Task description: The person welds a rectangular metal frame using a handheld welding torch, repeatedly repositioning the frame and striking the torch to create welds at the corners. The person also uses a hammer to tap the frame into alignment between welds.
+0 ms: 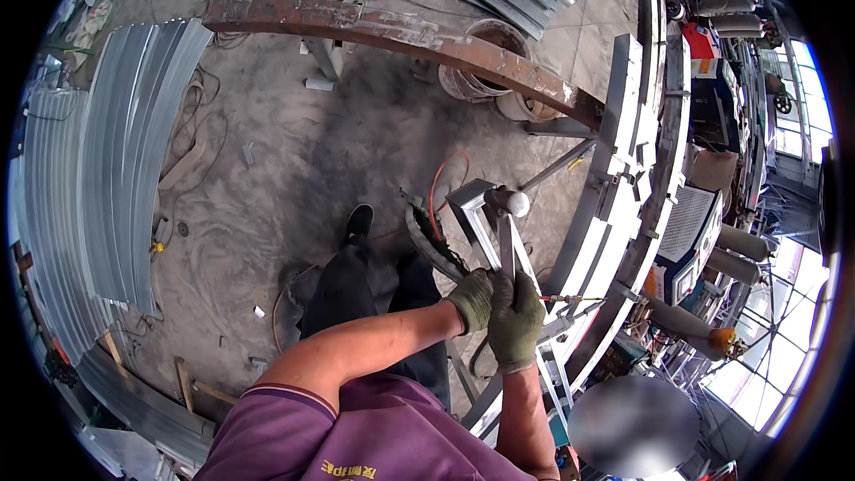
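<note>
My right hand (517, 321), in a green work glove, is closed around the handle of a hammer (506, 245). The hammer's round, pale head is at the far end, beside the corner of a grey metal tube frame (465, 200). Right beside it, my gloved left hand (472, 300) is closed at a bar of this frame; its fingertips are partly hidden. A thin red-and-green rod-like thing (570, 299) sticks out to the right of my right hand. Left of the frame hangs a dark, ragged-edged strip (434, 236) with a red cable next to it.
A curved-looking rusty beam (356, 25) crosses the far side, with buckets (472, 80) behind it. Corrugated metal sheets (134, 142) lie at the left. Long pale steel beams (606, 187) run along the right, with boxed machines (690, 227) beyond. Cables trail over the concrete floor (267, 151).
</note>
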`<state>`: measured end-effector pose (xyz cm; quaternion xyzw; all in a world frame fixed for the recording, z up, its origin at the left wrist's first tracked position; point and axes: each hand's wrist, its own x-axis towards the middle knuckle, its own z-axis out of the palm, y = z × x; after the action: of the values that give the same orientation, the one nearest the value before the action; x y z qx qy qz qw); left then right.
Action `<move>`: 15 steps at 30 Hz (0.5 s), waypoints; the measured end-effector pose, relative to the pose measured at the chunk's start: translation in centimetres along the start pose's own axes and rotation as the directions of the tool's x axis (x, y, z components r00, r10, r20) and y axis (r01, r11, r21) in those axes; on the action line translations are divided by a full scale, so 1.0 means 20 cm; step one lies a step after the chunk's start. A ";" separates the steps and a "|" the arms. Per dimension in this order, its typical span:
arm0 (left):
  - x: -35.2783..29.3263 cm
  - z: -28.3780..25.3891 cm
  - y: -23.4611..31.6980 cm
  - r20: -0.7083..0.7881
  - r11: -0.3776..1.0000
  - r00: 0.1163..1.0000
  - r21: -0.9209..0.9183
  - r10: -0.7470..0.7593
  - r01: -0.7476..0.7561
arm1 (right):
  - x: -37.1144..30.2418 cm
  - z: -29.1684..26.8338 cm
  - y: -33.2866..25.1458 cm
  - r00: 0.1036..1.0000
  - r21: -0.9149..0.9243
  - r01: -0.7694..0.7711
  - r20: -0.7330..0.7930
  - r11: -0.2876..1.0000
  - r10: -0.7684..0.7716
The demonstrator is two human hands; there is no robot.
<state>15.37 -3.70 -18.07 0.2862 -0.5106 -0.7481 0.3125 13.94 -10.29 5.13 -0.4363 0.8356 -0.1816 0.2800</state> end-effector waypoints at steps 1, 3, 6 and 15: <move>-0.01 0.02 -0.01 0.006 1.000 1.000 0.008 0.001 -0.001 | -0.02 0.00 -0.01 0.999 0.009 -0.041 -0.013 0.999 0.041; -0.01 -0.01 0.13 0.045 0.993 0.999 0.119 0.018 -0.023 | -0.01 0.07 0.20 0.999 -0.074 -0.014 0.040 0.997 0.017; 0.04 -0.11 0.33 0.138 0.863 0.987 0.486 0.077 -0.135 | -0.01 0.04 0.19 0.998 -0.105 -0.040 0.038 0.994 0.044; 0.05 -0.13 0.53 0.350 0.246 0.936 0.909 -0.013 -0.337 | -0.17 -0.35 0.12 0.938 0.433 -0.043 -0.292 0.900 0.185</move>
<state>18.47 -9.05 -8.96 0.2498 -0.9239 -0.2802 0.0736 9.64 -5.67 10.26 -0.2792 0.8358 -0.4097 0.2358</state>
